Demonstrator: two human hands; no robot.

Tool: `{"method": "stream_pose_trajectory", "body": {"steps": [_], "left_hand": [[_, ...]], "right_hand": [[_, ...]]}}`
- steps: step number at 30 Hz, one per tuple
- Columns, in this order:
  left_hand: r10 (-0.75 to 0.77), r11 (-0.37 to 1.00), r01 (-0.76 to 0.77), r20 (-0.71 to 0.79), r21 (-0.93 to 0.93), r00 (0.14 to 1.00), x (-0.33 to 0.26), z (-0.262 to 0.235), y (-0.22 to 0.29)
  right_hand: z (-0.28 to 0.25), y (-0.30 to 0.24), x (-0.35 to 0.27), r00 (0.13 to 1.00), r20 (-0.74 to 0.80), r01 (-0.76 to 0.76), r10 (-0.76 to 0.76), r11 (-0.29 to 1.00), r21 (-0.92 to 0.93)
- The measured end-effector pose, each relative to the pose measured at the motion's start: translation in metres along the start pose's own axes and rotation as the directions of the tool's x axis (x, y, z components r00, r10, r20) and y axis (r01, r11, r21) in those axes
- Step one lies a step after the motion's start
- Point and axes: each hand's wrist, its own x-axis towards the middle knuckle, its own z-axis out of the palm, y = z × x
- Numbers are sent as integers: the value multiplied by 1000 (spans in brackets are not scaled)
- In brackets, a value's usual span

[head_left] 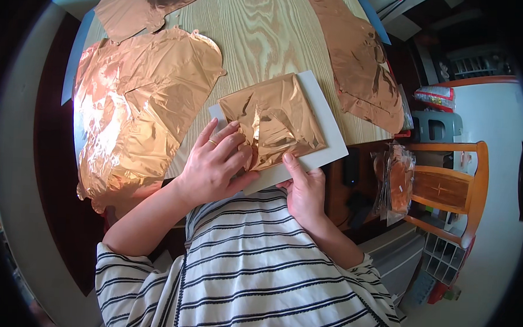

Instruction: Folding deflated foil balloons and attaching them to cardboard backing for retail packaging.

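A copper-coloured foil balloon, flat and folded into a squarish packet, lies on a white board at the table's near edge. My left hand rests at the packet's left side, fingers bent and apart, with the fingertips touching the foil. A ring sits on one of its fingers. At the board's near edge my right hand is closed, its thumb on top by the packet's lower right corner. Its other fingers go under the board and are partly hidden.
A large flat foil balloon covers the table's left side, with another foil piece behind it. More copper foil lies along the right side of the wooden table. Clear-bagged foil packets rest by a wooden chair.
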Motion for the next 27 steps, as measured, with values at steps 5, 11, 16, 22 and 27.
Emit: {"method": "stream_pose_trajectory", "body": {"steps": [5,11,16,22,27], "left_hand": [[-4,1000,4,-5,-13,1000,0,-1,0],[1,1000,-2,-20,-14,1000,0,-1,-1],[-34,995,32,-24,-96,999,1,-6,-2],[-206,966,170,-185,-194,961,31,-19,-18],[-411,893,392,-48,-220,910,76,-26,-29]], "right_hand": [[9,-5,-3,1000,-3,-24,24,997,71],[4,6,1,999,-30,26,-25,999,33],[7,7,1,998,-56,47,-42,995,89],[4,8,0,992,-28,128,-126,983,129],[3,4,-4,985,-3,175,-175,982,76]]}}
